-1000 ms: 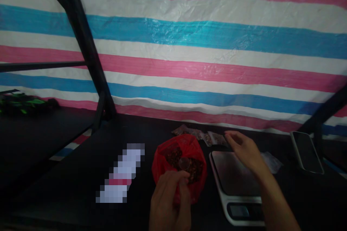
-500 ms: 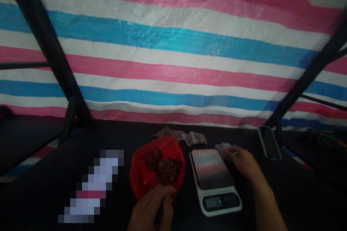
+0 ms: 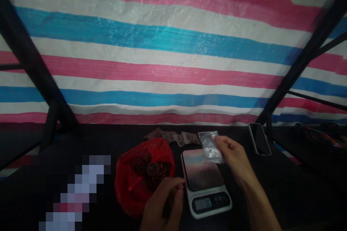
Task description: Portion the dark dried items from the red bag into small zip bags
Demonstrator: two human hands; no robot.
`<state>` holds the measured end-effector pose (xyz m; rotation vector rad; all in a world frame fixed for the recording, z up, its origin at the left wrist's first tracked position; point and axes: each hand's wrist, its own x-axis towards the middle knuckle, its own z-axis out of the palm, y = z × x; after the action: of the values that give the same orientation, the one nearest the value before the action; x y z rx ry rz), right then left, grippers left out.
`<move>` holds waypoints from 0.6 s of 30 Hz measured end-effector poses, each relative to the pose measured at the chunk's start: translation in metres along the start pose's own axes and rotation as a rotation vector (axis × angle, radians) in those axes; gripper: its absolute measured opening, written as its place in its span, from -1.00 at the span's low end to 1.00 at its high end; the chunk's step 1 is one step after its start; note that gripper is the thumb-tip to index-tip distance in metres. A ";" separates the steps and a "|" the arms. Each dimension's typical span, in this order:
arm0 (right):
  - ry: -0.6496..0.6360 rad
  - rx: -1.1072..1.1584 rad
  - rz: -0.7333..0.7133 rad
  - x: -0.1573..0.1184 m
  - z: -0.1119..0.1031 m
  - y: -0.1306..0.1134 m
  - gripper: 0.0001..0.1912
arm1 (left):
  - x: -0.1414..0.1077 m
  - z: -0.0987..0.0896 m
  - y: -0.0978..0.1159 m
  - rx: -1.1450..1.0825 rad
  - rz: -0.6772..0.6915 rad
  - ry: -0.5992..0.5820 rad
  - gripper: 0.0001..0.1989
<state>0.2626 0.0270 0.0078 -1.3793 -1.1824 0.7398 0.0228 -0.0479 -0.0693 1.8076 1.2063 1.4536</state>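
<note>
The right hand (image 3: 231,153) pinches thin, crinkled clear plastic (image 3: 208,146) between thumb and fingers, above the far right corner of the scale (image 3: 204,178), a white-edged slab with a smooth, shiny plate. The left hand (image 3: 162,202) curls loosely, thumb and fingers parted, nothing visible in its grip, beside a rumpled red plastic bag (image 3: 128,191) of coarse brown pieces (image 3: 143,162) on the black bench (image 3: 97,140).

place: makeshift work booth | striped tarp wall (image 3: 162,74) | slanted dark posts (image 3: 34,63)
</note>
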 end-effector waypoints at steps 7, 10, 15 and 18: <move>-0.329 0.084 -0.044 -0.032 0.069 -0.007 -0.47 | 0.021 0.021 0.015 -0.558 -0.409 -0.089 -0.45; -0.227 -0.018 -0.141 -0.036 0.075 -0.001 -0.59 | 0.026 0.015 0.018 -0.581 -0.434 0.052 -0.43; -0.133 -0.114 -0.529 -0.047 0.068 -0.020 -0.77 | 0.029 0.004 0.012 -0.566 -0.367 0.218 -0.47; -0.453 -0.167 -0.546 -0.056 0.068 -0.033 -0.87 | 0.029 0.000 0.009 -0.552 -0.359 0.270 -0.53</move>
<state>0.1750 -0.0066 0.0163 -0.9619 -1.9158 0.5765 0.0266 -0.0264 -0.0481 0.9995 1.0439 1.6395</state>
